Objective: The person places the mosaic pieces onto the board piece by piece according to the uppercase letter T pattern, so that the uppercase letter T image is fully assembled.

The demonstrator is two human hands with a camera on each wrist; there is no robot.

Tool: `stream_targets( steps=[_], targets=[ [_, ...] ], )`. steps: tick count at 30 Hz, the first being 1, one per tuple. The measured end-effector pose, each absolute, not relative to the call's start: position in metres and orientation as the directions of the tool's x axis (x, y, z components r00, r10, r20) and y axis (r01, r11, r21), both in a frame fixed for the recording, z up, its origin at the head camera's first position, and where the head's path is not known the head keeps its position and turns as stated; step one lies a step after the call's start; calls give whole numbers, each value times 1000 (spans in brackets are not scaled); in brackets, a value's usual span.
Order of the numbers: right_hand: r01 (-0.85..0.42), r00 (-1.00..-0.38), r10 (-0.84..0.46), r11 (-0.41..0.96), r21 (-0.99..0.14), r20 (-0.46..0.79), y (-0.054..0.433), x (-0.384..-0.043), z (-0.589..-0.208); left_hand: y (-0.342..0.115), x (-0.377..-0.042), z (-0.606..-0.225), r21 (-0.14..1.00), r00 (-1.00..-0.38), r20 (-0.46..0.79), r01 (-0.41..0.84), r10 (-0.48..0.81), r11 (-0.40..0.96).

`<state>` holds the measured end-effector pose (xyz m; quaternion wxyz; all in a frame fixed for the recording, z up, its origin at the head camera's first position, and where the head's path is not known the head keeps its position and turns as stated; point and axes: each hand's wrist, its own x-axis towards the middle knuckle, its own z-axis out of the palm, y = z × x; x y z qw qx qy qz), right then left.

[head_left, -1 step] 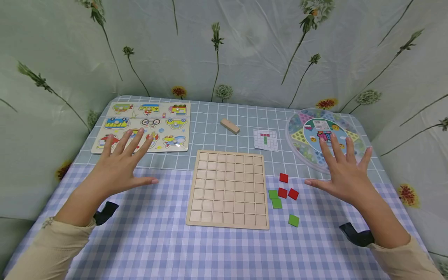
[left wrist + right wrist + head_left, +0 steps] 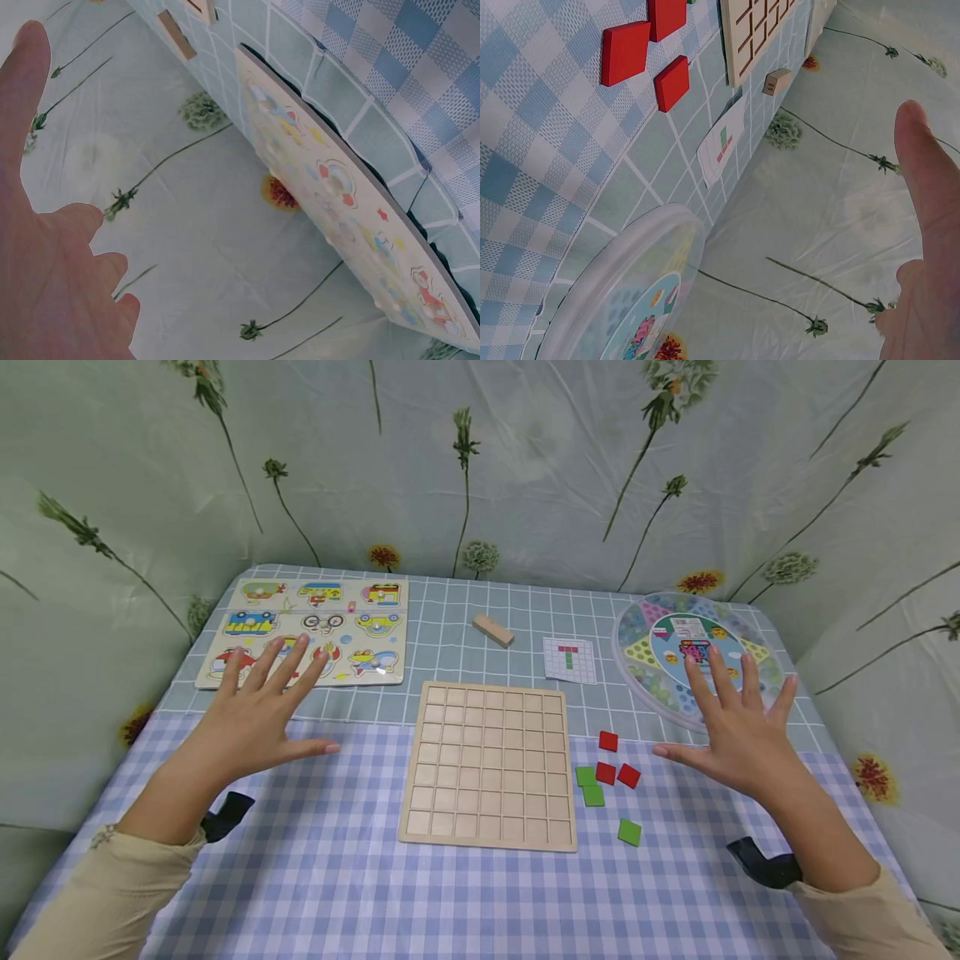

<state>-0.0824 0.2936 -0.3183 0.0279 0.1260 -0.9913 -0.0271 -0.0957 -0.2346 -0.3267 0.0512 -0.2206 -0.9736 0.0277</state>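
Observation:
My left hand hovers with spread, straight fingers over the near edge of a wooden vehicle puzzle; it holds nothing. On the other side my right hand is spread the same way above a round clear case of beads, also holding nothing. Between the hands lies a wooden grid board, its cells bare. Just right of it are three red square tiles and three green square tiles, two of the green ones touching. A pattern card showing a red and green T lies behind the board.
A small wooden block lies behind the board. The table has a blue-checked cloth in front and a tile-patterned cloth at the back. A flower-printed curtain hangs along the back and sides.

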Motion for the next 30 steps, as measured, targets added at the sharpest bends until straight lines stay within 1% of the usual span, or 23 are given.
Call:
stream_targets(
  steps=[12, 21, 24, 27, 30],
  targets=[
    [-268, -961, -270, 963, 42, 62, 294, -83, -319, -235, -96, -328, -79, -894, 92, 433, 439, 898],
    [-272, -961, -273, 962, 28, 46, 294, -83, -318, -235, -97, -329, -82, -892, 94, 436, 443, 896],
    [-285, -956, -285, 958, 21, 66, 294, -83, -318, -234, -96, -331, -68, -885, 99, 450, 455, 891],
    [-322, -940, -318, 946, -18, 122, 293, -84, -319, -233, -96, -334, -38, -872, 117, 474, 475, 880],
    [-384, -912, -357, 916, -119, 201, 292, -84, -320, -230, -95, -341, 1, -850, 155, 510, 504, 860]
  ],
)
